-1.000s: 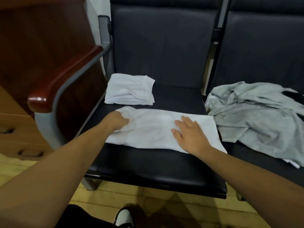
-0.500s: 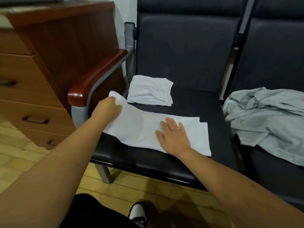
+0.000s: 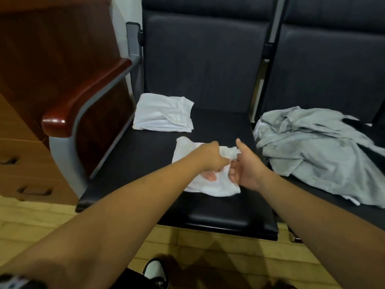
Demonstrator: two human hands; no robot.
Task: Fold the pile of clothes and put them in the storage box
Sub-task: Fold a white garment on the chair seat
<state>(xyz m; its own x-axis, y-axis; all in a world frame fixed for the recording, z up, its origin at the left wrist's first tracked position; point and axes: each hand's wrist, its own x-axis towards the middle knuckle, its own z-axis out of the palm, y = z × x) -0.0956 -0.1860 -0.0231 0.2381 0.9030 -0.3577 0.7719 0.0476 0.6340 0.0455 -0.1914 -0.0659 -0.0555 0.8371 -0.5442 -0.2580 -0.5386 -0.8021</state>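
Black padded bench: left seat carries two white items; bare upholstery shows along front edge and toward red-brown wooden armrest.
Crumpled grey clothes pile: right seat, spilling to front edge, just beside seat gap.
Half-folded white cloth: front-centre of left seat, bunched, short of front edge.
Folded white cloth square: back-left corner, apart from the other.
Left hand: fingers curled, gripping bunched cloth.
Right hand: thumb raised, pinching cloth's right edge.

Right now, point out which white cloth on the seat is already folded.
The back white cloth beside the armrest: a flat, neat rectangle lying untouched. The front white cloth is bunched, held by the left grip and right grip.
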